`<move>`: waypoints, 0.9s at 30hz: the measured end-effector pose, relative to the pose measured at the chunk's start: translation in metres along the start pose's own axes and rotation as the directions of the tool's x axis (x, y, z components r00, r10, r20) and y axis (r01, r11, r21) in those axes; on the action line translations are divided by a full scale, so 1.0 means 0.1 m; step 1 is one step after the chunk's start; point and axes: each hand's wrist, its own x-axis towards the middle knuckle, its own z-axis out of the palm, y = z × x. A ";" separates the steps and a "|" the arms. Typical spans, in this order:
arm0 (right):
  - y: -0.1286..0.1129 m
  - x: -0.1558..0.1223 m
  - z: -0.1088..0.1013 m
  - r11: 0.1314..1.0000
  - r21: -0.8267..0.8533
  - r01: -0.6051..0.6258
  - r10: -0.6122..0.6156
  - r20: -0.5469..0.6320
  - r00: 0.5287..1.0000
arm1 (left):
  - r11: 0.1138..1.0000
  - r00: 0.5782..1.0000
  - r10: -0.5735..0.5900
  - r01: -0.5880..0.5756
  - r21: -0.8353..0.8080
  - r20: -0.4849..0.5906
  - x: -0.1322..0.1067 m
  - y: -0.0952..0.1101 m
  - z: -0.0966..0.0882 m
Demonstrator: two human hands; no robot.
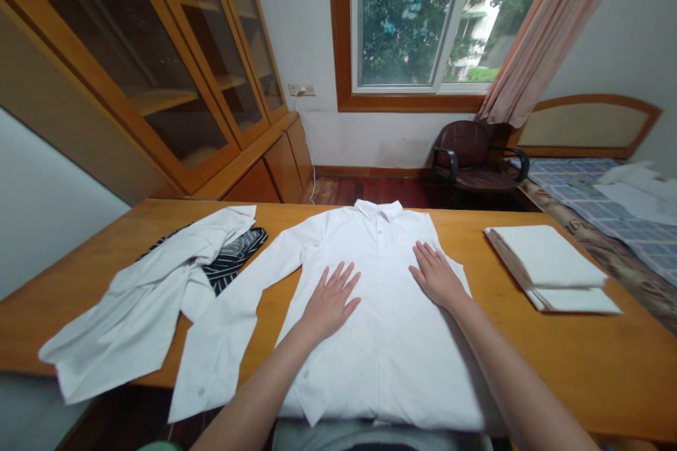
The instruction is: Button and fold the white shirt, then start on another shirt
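Note:
A white button-up shirt [381, 338] lies spread flat, front up, on the wooden table [592, 359], collar toward the far edge. My left hand [331, 299] rests flat on its left chest, fingers spread, holding nothing. My right hand [436, 275] lies flat on the right chest, fingers stretched out. The shirt's left sleeve [222, 328] runs out toward the table's near edge.
A crumpled white garment [137, 296] over a dark striped cloth [233, 257] lies at the left. A stack of folded white cloth [555, 268] sits at the right. Beyond the table are a dark chair [470, 155], a glass-fronted cabinet [174, 70] and a bed [608, 204].

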 end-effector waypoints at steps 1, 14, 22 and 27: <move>0.01 0.00 0.00 1.000 0.000 0.004 -0.004 -0.001 1.000 | 1.000 1.000 -0.006 0.006 0.004 -0.011 -0.02 0.02 0.00; -0.49 0.04 -0.17 0.995 0.092 0.036 -0.032 -0.044 0.998 | 1.000 0.999 -0.027 0.027 0.006 -0.034 -0.01 0.05 0.01; -0.82 0.07 -0.07 0.990 0.107 0.090 -0.092 0.014 0.996 | 0.999 0.999 -0.033 0.034 0.026 -0.032 -0.01 0.08 0.00; -0.78 0.06 -0.03 0.990 0.097 0.104 -0.106 0.016 0.994 | 0.999 0.998 -0.035 0.036 0.022 -0.044 0.00 0.10 0.01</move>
